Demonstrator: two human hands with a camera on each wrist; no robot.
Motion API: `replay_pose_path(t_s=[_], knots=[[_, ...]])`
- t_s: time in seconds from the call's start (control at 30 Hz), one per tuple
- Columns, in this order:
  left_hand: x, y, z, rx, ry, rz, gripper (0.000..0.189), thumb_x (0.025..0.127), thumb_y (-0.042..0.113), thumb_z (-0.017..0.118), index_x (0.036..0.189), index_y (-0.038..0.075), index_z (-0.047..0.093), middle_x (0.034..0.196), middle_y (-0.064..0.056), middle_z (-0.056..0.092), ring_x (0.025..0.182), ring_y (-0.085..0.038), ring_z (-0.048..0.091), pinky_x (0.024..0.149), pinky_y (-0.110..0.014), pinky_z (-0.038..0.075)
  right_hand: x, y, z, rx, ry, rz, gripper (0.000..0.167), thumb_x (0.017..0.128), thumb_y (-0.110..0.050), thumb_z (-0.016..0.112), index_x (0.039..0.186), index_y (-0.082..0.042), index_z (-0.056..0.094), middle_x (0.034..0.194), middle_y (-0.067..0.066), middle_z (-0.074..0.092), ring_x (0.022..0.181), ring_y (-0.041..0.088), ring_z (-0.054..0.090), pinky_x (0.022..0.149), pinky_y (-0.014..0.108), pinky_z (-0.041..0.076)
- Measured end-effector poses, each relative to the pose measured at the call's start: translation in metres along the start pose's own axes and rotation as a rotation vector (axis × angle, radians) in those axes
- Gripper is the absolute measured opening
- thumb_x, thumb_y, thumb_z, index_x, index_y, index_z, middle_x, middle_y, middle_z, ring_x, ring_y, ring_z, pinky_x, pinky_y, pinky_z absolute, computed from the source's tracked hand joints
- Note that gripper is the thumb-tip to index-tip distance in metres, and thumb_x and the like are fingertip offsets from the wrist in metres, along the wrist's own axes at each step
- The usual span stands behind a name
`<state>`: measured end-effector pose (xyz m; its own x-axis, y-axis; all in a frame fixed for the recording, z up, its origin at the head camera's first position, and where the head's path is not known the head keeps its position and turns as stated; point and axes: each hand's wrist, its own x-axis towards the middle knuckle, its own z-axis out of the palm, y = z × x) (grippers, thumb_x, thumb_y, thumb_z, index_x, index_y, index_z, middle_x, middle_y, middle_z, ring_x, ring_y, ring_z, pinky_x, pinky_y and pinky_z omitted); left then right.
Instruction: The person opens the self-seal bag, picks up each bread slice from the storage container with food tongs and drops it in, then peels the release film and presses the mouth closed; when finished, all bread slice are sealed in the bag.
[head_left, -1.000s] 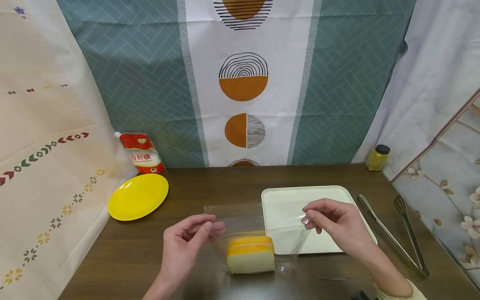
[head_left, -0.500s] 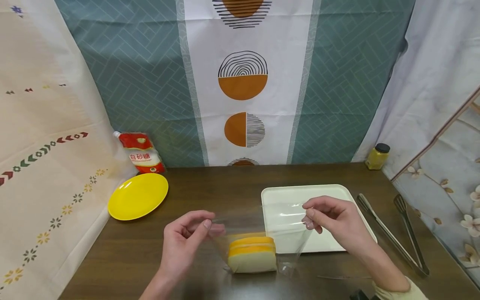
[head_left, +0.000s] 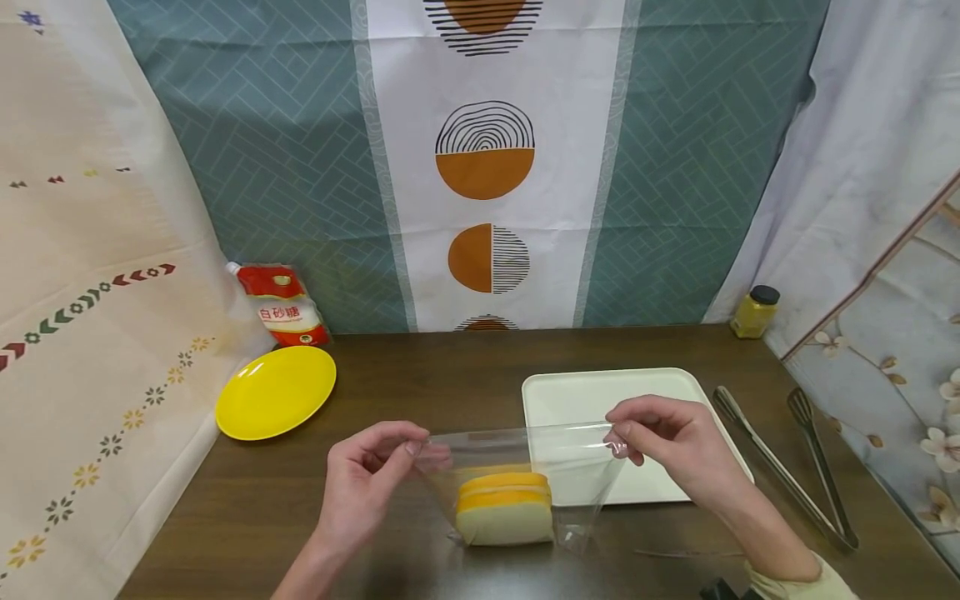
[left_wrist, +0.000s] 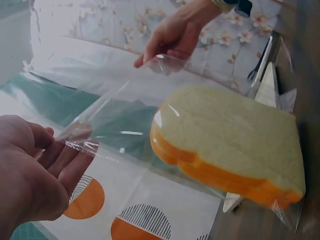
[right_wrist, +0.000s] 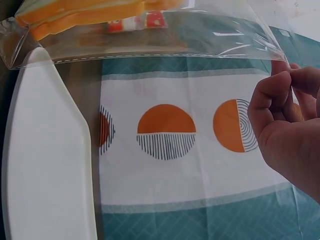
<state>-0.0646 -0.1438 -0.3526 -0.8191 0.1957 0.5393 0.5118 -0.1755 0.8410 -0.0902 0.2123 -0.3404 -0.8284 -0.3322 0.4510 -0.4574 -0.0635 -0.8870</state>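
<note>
Slices of bread [head_left: 504, 518] with orange crusts stand inside a clear plastic bag [head_left: 487, 446] at the front middle of the table. The left hand [head_left: 371, 471] pinches the bag's upper left corner between thumb and fingers. At the upper right corner, the right hand [head_left: 671, 442] pinches the film the same way. The bag's top edge is stretched between both hands, above the bread. In the left wrist view the bread [left_wrist: 230, 135] looks pale and thick, with film around it. The right wrist view has the bag's side seam [right_wrist: 150, 58] running toward the right hand [right_wrist: 290, 110].
Behind the right hand lies a white tray [head_left: 577, 392]. Metal tongs [head_left: 795, 475] lie right of it, and a yellow-lidless-looking plate [head_left: 277, 392] sits at the left. A red sugar pouch [head_left: 285, 304] and a black-capped yellow jar [head_left: 755, 312] stand at the back.
The bag's upper edge has come down and nearer and is now pulled straight between the hands. Both hands have stayed almost in place, and the bread has barely shifted.
</note>
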Motion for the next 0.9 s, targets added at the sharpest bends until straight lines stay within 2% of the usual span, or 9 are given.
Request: replay_pose_path(t_s=[0.13, 0.33, 0.43, 0.67, 0.77, 0.9], knots=[[-0.0004, -0.0003, -0.0026, 0.008, -0.001, -0.02, 0.016, 0.097, -0.014, 0.051, 0.107, -0.01, 0.064, 0.098, -0.019, 0.074, 0.086, -0.031, 0.074, 0.076, -0.042, 0.058, -0.0004, 0.0005, -0.0002, -0.028, 0.004, -0.01, 0.021, 0.089, 0.02, 0.058, 0.099, 0.005, 0.069, 0.08, 0.008, 0.071, 0.064, 0.016, 0.062, 0.055, 0.027, 0.05], [-0.0004, -0.0002, -0.0051, 0.111, 0.039, -0.054, 0.016, 0.096, -0.013, 0.055, 0.103, -0.005, 0.066, 0.098, -0.016, 0.074, 0.084, -0.023, 0.073, 0.073, -0.036, 0.059, -0.0013, 0.0021, -0.0011, -0.035, -0.025, -0.056, 0.027, 0.088, 0.022, 0.058, 0.102, 0.002, 0.07, 0.085, 0.008, 0.071, 0.067, 0.015, 0.065, 0.059, 0.025, 0.052], [-0.0007, -0.0005, -0.005, 0.152, 0.065, -0.071, 0.015, 0.096, -0.011, 0.057, 0.102, -0.002, 0.067, 0.098, -0.014, 0.074, 0.082, -0.021, 0.072, 0.07, -0.033, 0.059, -0.0014, 0.003, -0.0019, -0.061, -0.04, -0.081, 0.031, 0.087, 0.023, 0.059, 0.103, 0.0, 0.071, 0.084, 0.008, 0.07, 0.067, 0.015, 0.063, 0.056, 0.026, 0.05], [-0.001, -0.0045, -0.0042, 0.16, 0.051, -0.004, 0.018, 0.094, -0.015, 0.055, 0.101, -0.003, 0.067, 0.098, -0.015, 0.074, 0.081, -0.021, 0.071, 0.063, -0.028, 0.057, -0.0009, 0.0055, -0.0043, -0.071, -0.072, -0.105, 0.032, 0.087, 0.024, 0.058, 0.104, -0.001, 0.07, 0.085, 0.008, 0.068, 0.063, 0.018, 0.058, 0.054, 0.03, 0.048], [-0.0004, -0.0055, -0.0052, 0.158, 0.021, 0.036, 0.022, 0.093, -0.019, 0.052, 0.101, -0.003, 0.066, 0.097, -0.015, 0.074, 0.08, -0.02, 0.071, 0.054, -0.024, 0.052, -0.0006, 0.0045, -0.0061, -0.097, -0.077, -0.069, 0.029, 0.089, 0.021, 0.059, 0.103, -0.001, 0.07, 0.084, 0.009, 0.068, 0.063, 0.019, 0.059, 0.056, 0.031, 0.049], [0.0008, -0.0062, -0.0063, 0.148, -0.024, 0.08, 0.026, 0.091, -0.022, 0.05, 0.101, -0.004, 0.065, 0.097, -0.015, 0.075, 0.082, -0.02, 0.072, 0.045, -0.026, 0.044, -0.0003, 0.003, -0.0094, -0.14, -0.09, -0.013, 0.024, 0.09, 0.017, 0.06, 0.103, -0.002, 0.069, 0.085, 0.008, 0.067, 0.065, 0.02, 0.059, 0.057, 0.032, 0.05]])
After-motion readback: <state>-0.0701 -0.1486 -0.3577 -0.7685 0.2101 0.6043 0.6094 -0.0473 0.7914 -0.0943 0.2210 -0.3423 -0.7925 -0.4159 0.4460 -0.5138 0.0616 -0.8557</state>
